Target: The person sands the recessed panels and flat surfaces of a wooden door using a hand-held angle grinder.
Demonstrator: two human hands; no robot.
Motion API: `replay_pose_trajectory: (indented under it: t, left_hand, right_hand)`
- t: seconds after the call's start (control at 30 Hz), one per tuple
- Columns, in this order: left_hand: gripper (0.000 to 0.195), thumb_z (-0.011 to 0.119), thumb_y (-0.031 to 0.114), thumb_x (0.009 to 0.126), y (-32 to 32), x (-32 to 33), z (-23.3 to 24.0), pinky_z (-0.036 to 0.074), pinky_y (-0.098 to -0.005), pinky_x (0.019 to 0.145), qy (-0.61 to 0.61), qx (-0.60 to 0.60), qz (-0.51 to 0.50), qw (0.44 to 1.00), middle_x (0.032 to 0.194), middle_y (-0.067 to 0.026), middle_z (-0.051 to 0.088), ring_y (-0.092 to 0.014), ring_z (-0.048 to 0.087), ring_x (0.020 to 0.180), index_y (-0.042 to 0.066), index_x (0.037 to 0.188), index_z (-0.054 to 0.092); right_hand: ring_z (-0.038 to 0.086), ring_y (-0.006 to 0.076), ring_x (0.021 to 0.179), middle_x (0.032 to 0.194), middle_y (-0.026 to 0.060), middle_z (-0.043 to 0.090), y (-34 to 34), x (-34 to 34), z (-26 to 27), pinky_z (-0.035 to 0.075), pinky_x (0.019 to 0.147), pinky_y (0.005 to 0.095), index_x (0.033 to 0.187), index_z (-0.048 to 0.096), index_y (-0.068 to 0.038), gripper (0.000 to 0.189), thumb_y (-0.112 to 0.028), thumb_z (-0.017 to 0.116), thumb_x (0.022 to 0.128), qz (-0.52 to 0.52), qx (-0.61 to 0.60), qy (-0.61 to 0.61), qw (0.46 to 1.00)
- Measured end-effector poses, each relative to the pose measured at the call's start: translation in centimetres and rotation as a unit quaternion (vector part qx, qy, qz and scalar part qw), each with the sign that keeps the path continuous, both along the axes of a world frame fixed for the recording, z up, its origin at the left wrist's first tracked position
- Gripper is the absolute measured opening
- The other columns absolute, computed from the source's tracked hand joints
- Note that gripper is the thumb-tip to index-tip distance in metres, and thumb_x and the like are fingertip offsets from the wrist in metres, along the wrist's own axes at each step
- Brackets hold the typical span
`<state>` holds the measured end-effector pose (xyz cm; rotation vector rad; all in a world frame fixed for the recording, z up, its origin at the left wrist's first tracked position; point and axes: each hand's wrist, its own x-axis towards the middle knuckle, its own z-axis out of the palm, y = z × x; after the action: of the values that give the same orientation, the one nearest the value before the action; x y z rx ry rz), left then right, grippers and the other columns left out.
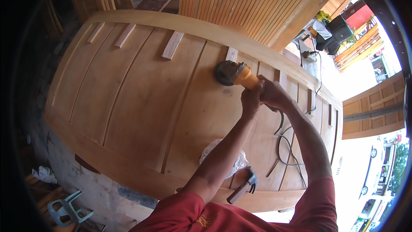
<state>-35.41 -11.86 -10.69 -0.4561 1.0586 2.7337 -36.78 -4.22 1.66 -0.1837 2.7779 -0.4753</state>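
Observation:
Both my hands grip an orange angle grinder [246,76] by its body, left hand [252,99] beside right hand [273,91]. The tool's round dark disc [222,73] lies over a wide wooden door panel [145,93] with long grooves, near a short wood strip [231,53] at the far rail; whether it touches the wood I cannot tell. From the rear of the grinder a dark power cord [282,120] trails in loops across the panel. A claw hammer [243,187] and a crumpled clear plastic bag [239,164] lie on the panel close to my body, by my left forearm.
More short wood strips [173,45] rest along the far rail [193,28]. A slatted wooden panel [241,3] stands beyond it. At the right back is a socket outlet [309,56] with a cord. A pale blue plastic chair [66,211] is at the lower left.

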Motion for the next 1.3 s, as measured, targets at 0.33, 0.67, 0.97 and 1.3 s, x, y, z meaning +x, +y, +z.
replay_pose_trajectory:
  t: [0.33,0.67,0.97,1.3]
  left_hand:
    - [0.057,0.081,0.045,0.093,0.4,-2.2,2.3,0.062,-0.0331,0.070,-0.030,-0.013,-0.074,0.997,0.107,-0.0082,0.074,-0.015,0.073,0.087,0.000,0.127,0.071]
    - [0.057,0.081,0.042,0.094,1.4,-1.0,-0.1,0.060,-0.0314,0.079,0.007,0.012,-0.023,1.000,0.108,-0.0077,0.073,-0.013,0.072,0.091,-0.003,0.128,0.069]
    - [0.060,0.083,0.042,0.093,2.4,0.7,0.8,0.057,-0.0314,0.086,-0.020,-0.017,-0.012,1.000,0.110,-0.0079,0.074,-0.013,0.070,0.097,-0.004,0.130,0.069]
    - [0.053,0.082,0.038,0.095,1.2,-1.2,1.1,0.057,-0.0330,0.086,0.016,0.030,-0.002,0.999,0.109,-0.0068,0.074,-0.014,0.070,0.097,-0.001,0.129,0.071]
  right_hand:
    - [0.076,0.0449,0.098,0.101,0.0228,0.079,2.4,-2.4,-0.9,0.062,0.084,0.0505,0.135,0.061,-0.011,0.061,-0.032,0.083,0.082,-0.003,-0.007,0.031,1.000]
    - [0.076,0.0454,0.091,0.095,0.0229,0.078,1.1,-1.0,0.2,0.061,0.080,0.0525,0.131,0.061,-0.012,0.056,-0.032,0.082,0.083,-0.030,-0.024,-0.010,0.999]
    - [0.076,0.0451,0.089,0.092,0.0217,0.077,2.6,0.3,0.2,0.061,0.077,0.0518,0.130,0.061,-0.012,0.055,-0.031,0.082,0.083,0.010,-0.004,0.000,1.000]
    - [0.077,0.0436,0.091,0.094,0.0209,0.078,1.7,-1.2,-0.3,0.060,0.077,0.0510,0.133,0.060,-0.012,0.058,-0.028,0.081,0.082,-0.008,-0.001,0.017,1.000]
